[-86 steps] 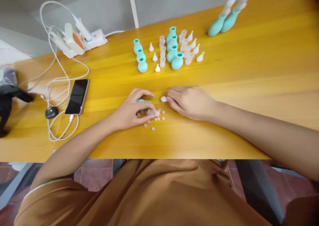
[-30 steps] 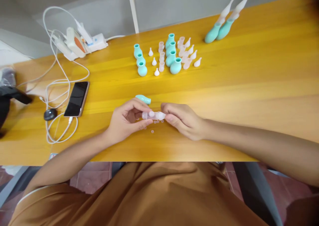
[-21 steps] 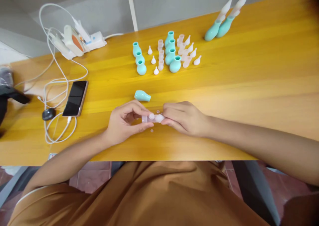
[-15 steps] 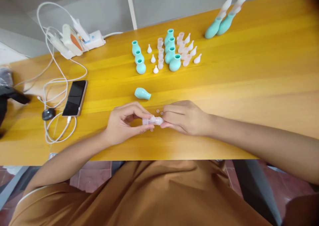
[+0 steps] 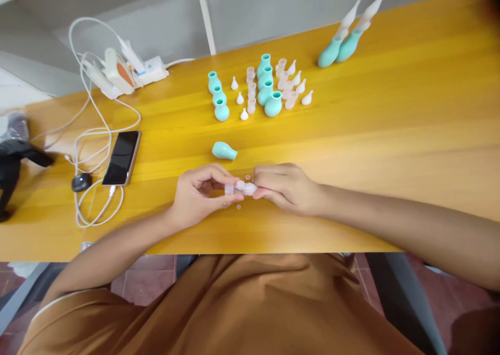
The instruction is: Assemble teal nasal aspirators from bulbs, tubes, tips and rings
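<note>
My left hand (image 5: 197,192) pinches a translucent plastic tube (image 5: 229,189) with a short side knob, thumb below and fingers above. At the tube's right end is a whitish nozzle tip (image 5: 250,188), pinched by the closed fingers of my right hand (image 5: 291,189); its narrow end is hidden in them. Tube and tip touch and lie in one line, just over the table. Small clear rings (image 5: 247,178) lie close by, one beyond the hands and one (image 5: 238,207) nearer to me. A turquoise squeeze bulb (image 5: 224,150) rests on its side beyond my left hand.
Farther back stand rows of turquoise bulbs (image 5: 273,105), translucent tubes (image 5: 251,105) and white nozzle tips (image 5: 307,98). Two assembled bulb aspirators (image 5: 349,46) lie at the back right. Left are a phone (image 5: 122,158), white cables and a power strip (image 5: 153,71).
The view has shifted slightly, so table things appear a little lower. Both hands keep the same grip on tube and tip. One ring near my right fingers is now out of sight.
</note>
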The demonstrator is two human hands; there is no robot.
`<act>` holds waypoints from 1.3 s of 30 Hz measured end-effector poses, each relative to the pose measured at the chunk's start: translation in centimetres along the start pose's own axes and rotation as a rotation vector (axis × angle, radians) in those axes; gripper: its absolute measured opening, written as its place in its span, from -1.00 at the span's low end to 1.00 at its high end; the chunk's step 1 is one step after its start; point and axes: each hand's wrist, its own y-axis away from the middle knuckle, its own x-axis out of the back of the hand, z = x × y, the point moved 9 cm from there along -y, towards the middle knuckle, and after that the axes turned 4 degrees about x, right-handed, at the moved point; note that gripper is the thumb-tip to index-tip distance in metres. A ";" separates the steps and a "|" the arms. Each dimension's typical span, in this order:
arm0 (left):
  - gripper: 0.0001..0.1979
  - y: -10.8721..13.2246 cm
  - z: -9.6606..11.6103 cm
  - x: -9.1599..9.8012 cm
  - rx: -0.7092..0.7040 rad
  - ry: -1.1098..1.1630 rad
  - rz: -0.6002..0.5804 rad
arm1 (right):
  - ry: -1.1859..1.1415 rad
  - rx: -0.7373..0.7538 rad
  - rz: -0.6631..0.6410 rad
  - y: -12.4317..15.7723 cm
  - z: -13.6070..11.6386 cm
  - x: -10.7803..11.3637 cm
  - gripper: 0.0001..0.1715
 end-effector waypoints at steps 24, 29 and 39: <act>-0.57 -1.2 0.7 2.9 -0.119 -0.512 0.008 | -0.238 -0.416 0.212 1.2 5.8 2.1 -0.31; -0.57 -0.9 1.0 2.2 -0.138 -0.504 -0.036 | -0.019 -0.214 0.119 0.4 3.7 2.4 -0.41; -0.75 -0.3 2.4 0.0 -0.241 -0.732 -0.140 | 0.080 -0.045 -0.083 0.5 1.8 0.6 -0.47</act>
